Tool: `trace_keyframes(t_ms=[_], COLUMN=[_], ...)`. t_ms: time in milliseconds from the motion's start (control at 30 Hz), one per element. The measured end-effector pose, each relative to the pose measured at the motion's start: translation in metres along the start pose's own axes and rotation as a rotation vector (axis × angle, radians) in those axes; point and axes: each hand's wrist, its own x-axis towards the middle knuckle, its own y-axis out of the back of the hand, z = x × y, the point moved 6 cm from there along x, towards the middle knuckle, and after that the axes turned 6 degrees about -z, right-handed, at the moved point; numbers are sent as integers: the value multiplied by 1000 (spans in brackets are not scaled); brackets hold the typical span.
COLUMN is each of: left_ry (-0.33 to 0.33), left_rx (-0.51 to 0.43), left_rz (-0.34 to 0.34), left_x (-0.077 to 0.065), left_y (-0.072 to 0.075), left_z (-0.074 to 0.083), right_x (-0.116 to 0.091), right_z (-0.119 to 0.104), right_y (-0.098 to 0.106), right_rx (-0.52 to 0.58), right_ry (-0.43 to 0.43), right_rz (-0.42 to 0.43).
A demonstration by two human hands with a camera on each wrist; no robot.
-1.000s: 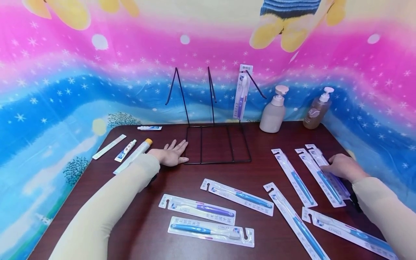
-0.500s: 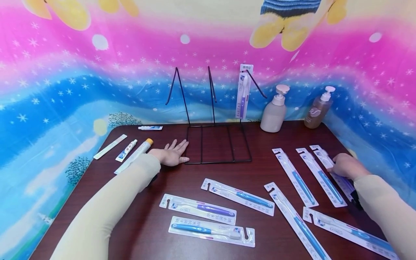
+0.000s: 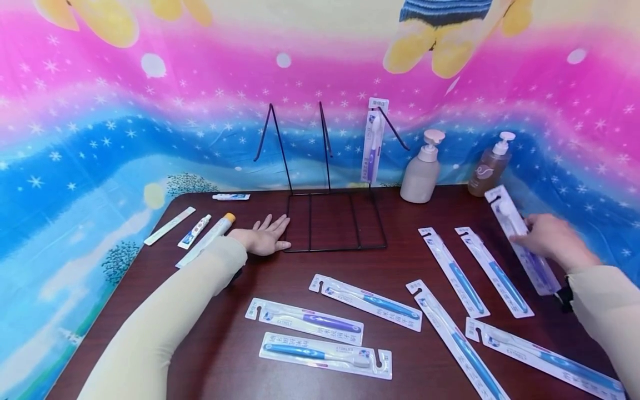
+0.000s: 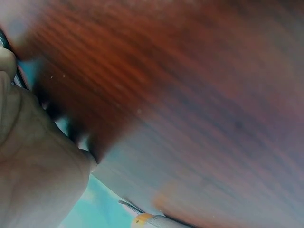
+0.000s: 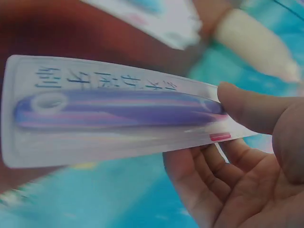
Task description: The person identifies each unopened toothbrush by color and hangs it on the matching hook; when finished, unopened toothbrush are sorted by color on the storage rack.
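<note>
My right hand [image 3: 557, 241] pinches a packaged purple toothbrush [image 5: 118, 110] between thumb and fingers, its hook end pointing away toward the brown pump bottle. In the right wrist view the thumb lies on the front of the pack and the fingers sit behind it. Fingers spread, my left hand [image 3: 262, 236] rests flat at the left side of the black wire rack [image 3: 334, 251]. Another packaged purple toothbrush [image 3: 374, 144] hangs from the rack's right hook. Two packs with blue toothbrushes [image 3: 495, 272] lie left of the right hand.
More packaged toothbrushes [image 3: 325, 355] are spread over the front of the dark table [image 3: 215, 333]. A white pump bottle [image 3: 420, 175] and a brown pump bottle [image 3: 487, 169] stand at the back right. Toothpaste tubes [image 3: 195, 231] and a slim white packet [image 3: 170, 226] lie at the left.
My right hand has taken hold of the purple toothbrush pack and raised it from beside the blue ones, shifting it right and away. The left hand has stayed put.
</note>
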Motion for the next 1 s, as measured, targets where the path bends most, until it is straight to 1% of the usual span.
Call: trace_keyframes(t_ms=[100, 167, 267, 367, 433, 567, 667, 767, 1000], left_ry=[2, -1, -7, -7, -7, -7, -7, -4, -3], left_rx=[-2, -5, -9, -6, -4, -11, -11, -8, -10], left_rz=[7, 12, 17, 13, 10, 9, 13, 10, -9], left_x=[0, -1, 0, 1, 1, 1, 2, 1, -1], left_y=[1, 1, 1, 0, 0, 0, 1, 1, 2], left_z=[0, 0, 0, -1, 0, 1, 0, 1, 3], right_x=[-14, -22, -33, -43, -48, -53, -50, -44, -32], right_z=[-28, -51, -89, -127, -150, -188, -206, -217, -222], right_y=[23, 35, 44, 41, 36, 23, 16, 11, 5], right_rx=[52, 99, 168, 249, 280, 331, 356, 370, 382], right_ry=[10, 45, 121, 220, 291, 391, 428, 441, 428], right_rz=[117, 181, 257, 293, 321, 321, 300, 291, 297])
